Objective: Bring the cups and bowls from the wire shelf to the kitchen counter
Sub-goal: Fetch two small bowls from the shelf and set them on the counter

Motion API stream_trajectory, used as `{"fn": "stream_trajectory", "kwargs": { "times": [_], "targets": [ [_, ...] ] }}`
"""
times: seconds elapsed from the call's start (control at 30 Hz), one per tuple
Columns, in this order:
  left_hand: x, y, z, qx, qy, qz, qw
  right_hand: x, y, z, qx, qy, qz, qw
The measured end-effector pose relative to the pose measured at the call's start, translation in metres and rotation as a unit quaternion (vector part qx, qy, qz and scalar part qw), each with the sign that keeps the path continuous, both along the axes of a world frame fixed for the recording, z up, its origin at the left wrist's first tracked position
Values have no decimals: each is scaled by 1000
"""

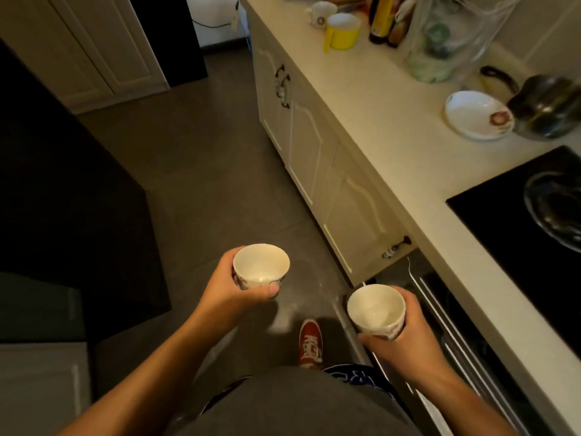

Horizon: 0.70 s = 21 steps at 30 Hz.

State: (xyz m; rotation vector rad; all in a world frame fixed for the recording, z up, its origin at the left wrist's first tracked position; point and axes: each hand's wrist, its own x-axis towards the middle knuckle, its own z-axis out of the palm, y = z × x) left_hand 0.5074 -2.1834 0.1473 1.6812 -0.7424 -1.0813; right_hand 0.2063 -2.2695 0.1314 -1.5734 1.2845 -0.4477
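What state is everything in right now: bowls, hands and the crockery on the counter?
Left bowl: upright, empty, gripped by left hand, above the floor.
Right bowl: upright, empty, gripped by right hand, not yet on the counter.
Yellow mug: upright on the counter.
White mug: upright, behind the yellow mug.
White dish: right way up, beside the pot.

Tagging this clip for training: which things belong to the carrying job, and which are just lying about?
Job: left hand, right hand, left bowl, right bowl, kitchen counter.
Lying about: sauce bottles, plastic bag, pan, black cooktop.
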Motion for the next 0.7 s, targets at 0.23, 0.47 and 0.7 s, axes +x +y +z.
{"fn": "stream_trajectory", "kwargs": {
  "times": [0.23, 0.47, 0.7],
  "targets": [
    [36, -37, 11, 16, -18, 76, 997, 88, -113, 15, -8, -31, 128, 991],
    [114, -54, 2, 58, -35, 126, 990, 220, -189, 5, -28, -44, 182, 982],
    [238, -112, -7, 71, -43, 134, 988, 345, -248, -1, -14, -38, 165, 985]
  ]
}}
